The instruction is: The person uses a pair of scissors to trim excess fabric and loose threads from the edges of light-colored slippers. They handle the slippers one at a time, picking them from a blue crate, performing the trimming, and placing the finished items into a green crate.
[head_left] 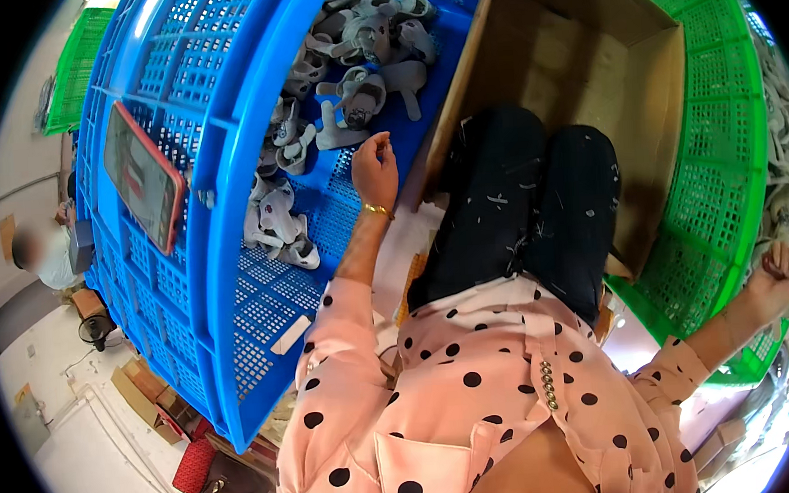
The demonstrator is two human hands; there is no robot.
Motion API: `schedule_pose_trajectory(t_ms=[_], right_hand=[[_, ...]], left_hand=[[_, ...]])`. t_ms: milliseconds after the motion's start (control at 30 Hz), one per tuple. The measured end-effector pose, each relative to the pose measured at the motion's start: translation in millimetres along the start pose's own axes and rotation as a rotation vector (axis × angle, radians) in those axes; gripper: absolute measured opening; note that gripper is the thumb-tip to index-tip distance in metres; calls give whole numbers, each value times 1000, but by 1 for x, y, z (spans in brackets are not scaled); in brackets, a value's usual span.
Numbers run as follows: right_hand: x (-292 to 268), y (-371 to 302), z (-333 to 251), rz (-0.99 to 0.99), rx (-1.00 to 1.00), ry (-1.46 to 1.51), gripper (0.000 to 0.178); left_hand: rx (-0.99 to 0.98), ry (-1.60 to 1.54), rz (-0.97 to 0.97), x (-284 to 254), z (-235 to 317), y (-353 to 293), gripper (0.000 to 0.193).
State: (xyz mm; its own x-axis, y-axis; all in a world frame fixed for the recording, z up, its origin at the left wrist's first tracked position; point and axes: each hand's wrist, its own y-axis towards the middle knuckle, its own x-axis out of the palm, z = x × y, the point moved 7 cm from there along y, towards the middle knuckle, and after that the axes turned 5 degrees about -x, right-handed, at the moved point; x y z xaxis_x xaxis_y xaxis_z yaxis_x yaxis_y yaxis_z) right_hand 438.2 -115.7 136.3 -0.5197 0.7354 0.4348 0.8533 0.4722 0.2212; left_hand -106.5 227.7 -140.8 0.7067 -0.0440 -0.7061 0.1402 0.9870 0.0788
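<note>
Left hand: the left hand (376, 173) is held at the near edge of the blue crate with its fingers curled in; whether anything is pinched inside can't be told from here.
Bracelet: a gold bracelet (377, 210) is worn on that wrist.
Right hand: the right hand (780, 277) is reached way out to the side, by the green crate, fingertips bunched; again, can't tell if anything is gripped.
Grey sandals: a loose heap of grey sandals (363, 95), or something sandal-shaped, is spread just beyond and to the left of the left hand; contact can't be made out.
Blue crate: those are held in a big blue crate (240, 120) with a mesh bottom, and a white strip (291, 335) is seen at its near end.
Phone: a red-edged phone (144, 179) is propped on the crate's outer side.
Lap: dark trousers (499, 186) are speckled with pale bits, and an open cardboard box (660, 77) is set around the knees.
Green crate: more grey pieces (779, 105) are piled by the green crate (717, 136) on the right, near the right hand.
Room: cardboard boxes (141, 388), a small fan (95, 330) and a red bag (196, 468) are left around off to the left; another person (52, 258) is seen farther back.
</note>
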Motion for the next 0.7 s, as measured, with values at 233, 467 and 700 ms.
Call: schedule_pose_trajectory(t_ms=[233, 467, 700], right_hand=[[86, -118, 179, 189, 327, -494, 65], [129, -172, 214, -96, 142, -813, 68], [127, -163, 221, -150, 186, -744, 65]], left_hand=[[60, 581, -356, 116, -100, 106, 57], [57, 990, -438, 162, -133, 160, 68], [-254, 756, -648, 165, -165, 107, 27]])
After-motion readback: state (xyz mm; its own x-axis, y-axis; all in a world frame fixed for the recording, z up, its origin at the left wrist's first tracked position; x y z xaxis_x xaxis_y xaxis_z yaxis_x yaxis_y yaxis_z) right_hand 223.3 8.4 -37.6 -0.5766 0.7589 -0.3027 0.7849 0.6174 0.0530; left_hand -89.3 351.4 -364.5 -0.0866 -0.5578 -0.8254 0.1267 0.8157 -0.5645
